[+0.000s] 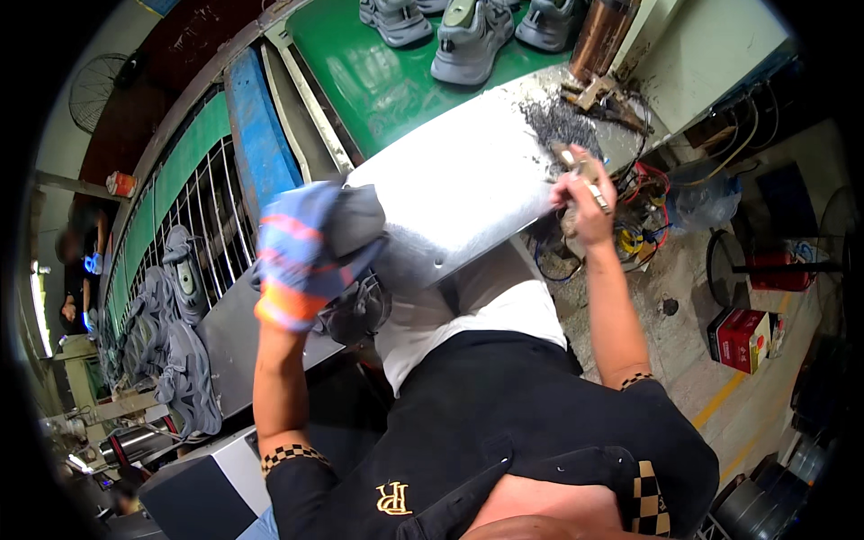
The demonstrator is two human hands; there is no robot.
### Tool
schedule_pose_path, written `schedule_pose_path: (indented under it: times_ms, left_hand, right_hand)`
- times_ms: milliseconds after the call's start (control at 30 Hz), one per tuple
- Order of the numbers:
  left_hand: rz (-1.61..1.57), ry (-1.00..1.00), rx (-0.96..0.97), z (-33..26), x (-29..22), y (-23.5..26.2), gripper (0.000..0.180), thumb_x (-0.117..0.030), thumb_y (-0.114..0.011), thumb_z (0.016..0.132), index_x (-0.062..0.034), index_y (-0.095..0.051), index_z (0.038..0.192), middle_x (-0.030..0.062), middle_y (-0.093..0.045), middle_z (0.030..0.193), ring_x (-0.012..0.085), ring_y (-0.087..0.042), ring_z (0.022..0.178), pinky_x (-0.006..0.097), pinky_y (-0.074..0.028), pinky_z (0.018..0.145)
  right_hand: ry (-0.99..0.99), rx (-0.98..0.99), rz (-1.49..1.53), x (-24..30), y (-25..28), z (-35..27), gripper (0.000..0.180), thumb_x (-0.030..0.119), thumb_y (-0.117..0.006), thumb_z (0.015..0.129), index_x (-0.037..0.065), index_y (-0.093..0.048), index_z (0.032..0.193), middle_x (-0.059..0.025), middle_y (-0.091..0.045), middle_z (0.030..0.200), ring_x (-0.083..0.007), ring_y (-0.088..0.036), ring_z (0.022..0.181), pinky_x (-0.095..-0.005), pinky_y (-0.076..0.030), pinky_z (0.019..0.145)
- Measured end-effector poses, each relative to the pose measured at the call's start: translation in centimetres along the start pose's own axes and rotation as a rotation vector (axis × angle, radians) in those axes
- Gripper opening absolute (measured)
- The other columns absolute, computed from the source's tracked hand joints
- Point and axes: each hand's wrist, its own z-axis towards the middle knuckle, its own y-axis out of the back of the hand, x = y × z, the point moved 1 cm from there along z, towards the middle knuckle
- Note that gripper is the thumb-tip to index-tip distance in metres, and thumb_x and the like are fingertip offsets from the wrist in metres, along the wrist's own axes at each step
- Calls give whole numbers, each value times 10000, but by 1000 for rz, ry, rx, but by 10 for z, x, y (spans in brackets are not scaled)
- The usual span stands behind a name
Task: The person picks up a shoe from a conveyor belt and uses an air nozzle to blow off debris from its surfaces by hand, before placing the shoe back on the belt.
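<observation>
My left hand point(301, 252), in a blue, orange and grey striped work glove, is closed around a dark-grey shoe point(355, 220) at the left end of the pale metal worktop point(450, 180). Motion blurs the shoe, and the glove covers much of it. My bare right hand point(587, 200) grips a slim hand tool point(596, 196) with a light shaft and a brownish head. It is above the worktop's right edge, beside a patch of black residue point(562, 126). The tool's exact kind is unclear.
Several grey sneakers point(468, 45) stand on the green conveyor belt point(360, 90) ahead. More grey shoes point(184, 360) crowd a rack at left. A copper-coloured cylinder point(603, 36) stands at the far right of the worktop. Loose wires point(643, 225) and a red-and-white box point(742, 339) are at right.
</observation>
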Motion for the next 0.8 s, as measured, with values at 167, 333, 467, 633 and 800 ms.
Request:
schedule_pose_path:
  times_ms: [167,333,467,633,800]
  left_hand:
    - [-239,470,-599,-51,-5,81,782,-289,-798,675,29,-463,1306,172,-565,1221,281,-566,1103,399,-448,967]
    - [-446,413,-549,-52,25,68,772,-312,-792,654,40,-494,1274,165,-564,1224,242,-580,1082,347,-468,934]
    - [-687,378,-460,-34,29,70,736,-200,-777,636,44,-496,1271,158,-597,1170,236,-608,1042,344,-483,914]
    - [-769,374,-430,-30,34,67,728,-139,-792,650,29,-484,1287,155,-580,1211,238,-606,1064,356,-485,928]
    - [-915,370,-411,-18,39,64,682,-88,-766,690,32,-463,1288,157,-619,1161,236,-609,1061,346,-494,919]
  right_hand:
    - [-114,-82,-45,-3,19,-20,450,140,-535,887,-45,-453,1289,-40,-566,723,-110,-548,596,-230,-438,543]
    - [-167,413,126,51,-73,-60,444,112,-526,860,-80,-465,1256,-75,-581,723,-135,-556,605,-261,-464,568]
    - [-11,696,92,106,-128,-56,547,142,-561,829,-143,-422,1274,-136,-560,778,-158,-539,599,-291,-468,586]
    - [291,857,61,161,-187,-34,514,120,-578,785,-88,-499,1248,-138,-590,893,-129,-553,631,-265,-462,596]
    - [504,943,-101,174,-228,-8,419,113,-609,781,9,-574,1184,-96,-607,842,-142,-573,655,-261,-449,604]
